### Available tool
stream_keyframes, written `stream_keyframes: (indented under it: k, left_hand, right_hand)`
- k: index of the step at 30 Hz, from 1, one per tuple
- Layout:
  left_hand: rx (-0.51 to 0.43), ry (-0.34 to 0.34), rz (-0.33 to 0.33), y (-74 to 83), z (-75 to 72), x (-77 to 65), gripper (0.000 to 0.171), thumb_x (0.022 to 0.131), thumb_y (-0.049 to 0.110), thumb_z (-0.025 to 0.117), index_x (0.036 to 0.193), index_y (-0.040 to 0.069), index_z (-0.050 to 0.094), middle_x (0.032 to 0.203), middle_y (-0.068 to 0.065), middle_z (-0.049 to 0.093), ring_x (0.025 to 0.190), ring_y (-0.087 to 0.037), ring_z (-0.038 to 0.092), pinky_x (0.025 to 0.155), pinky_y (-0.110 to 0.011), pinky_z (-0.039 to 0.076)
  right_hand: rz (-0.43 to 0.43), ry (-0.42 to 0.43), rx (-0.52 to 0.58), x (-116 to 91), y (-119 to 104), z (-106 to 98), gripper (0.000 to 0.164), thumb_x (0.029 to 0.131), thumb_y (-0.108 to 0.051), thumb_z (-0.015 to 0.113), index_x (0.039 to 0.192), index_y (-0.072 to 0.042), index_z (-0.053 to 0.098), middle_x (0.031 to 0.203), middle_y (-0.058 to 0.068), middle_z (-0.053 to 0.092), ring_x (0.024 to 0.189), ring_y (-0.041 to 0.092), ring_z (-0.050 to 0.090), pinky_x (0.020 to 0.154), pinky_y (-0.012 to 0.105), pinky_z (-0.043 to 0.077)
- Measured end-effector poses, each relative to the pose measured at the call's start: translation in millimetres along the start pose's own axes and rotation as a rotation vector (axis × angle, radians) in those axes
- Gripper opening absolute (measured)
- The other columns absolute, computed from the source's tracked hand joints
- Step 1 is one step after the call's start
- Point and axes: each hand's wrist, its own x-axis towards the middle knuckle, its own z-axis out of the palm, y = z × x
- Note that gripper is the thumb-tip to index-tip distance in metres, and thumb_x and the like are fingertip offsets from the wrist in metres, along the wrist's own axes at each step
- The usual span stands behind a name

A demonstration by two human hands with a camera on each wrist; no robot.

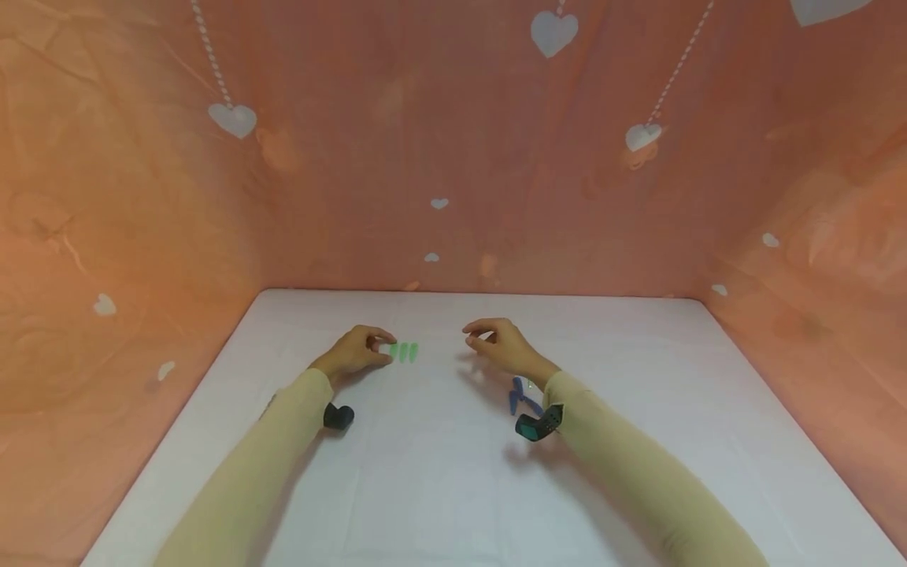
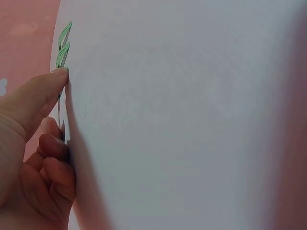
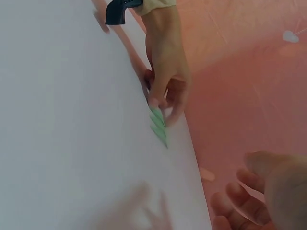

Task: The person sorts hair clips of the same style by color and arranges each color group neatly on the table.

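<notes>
In the head view my left hand [image 1: 357,349] rests low over the table's left middle. Its thumb and forefinger pinch the two ends of the leftmost slim green hair clip [image 1: 394,351]. Beside it lie two more green hair clips [image 1: 408,352], side by side. The left wrist view shows the clips [image 2: 63,55] edge-on beyond the thumb [image 2: 41,93], which partly hides the nearest one. To the right, my right hand [image 1: 501,346] hovers above the table, apart from the clips, its fingers loosely curved and holding nothing. In the right wrist view its thumb and fingers [image 3: 249,203] stand apart.
Several blue pieces [image 1: 515,398] lie below my right wrist, partly hidden by the sleeve and the wrist camera [image 1: 540,425]. A white cloth covers the table [image 1: 425,472]. Orange-pink curtains [image 1: 453,157] with white hearts stand along the back and both sides.
</notes>
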Motion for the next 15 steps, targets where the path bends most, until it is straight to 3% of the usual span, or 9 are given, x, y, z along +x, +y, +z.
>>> stream_keyframes:
  k: [11,15]
  left_hand:
    - [-0.001,-0.009,0.055,-3.7,0.8,2.6,0.041,0.091,0.013,0.074,0.13,0.002,0.065,0.082,0.0,0.049,0.082,-0.016,0.045,0.08,-0.033,0.036]
    - [0.002,-0.003,0.037,-4.2,1.5,1.7,0.041,0.091,0.013,0.074,0.13,0.004,0.065,0.083,0.0,0.05,0.083,-0.017,0.045,0.082,-0.034,0.036]
  right_hand:
    - [-0.018,0.039,-0.014,-20,22,-24,0.031,0.101,-0.01,0.058,0.125,0.01,0.064,0.125,0.031,0.065,0.091,0.043,0.07,0.07,0.024,0.053]
    - [-0.017,0.05,-0.012,-28,31,-31,0.031,0.101,-0.009,0.058,0.124,0.011,0.063,0.123,0.032,0.066,0.091,0.043,0.07,0.068,0.023,0.052]
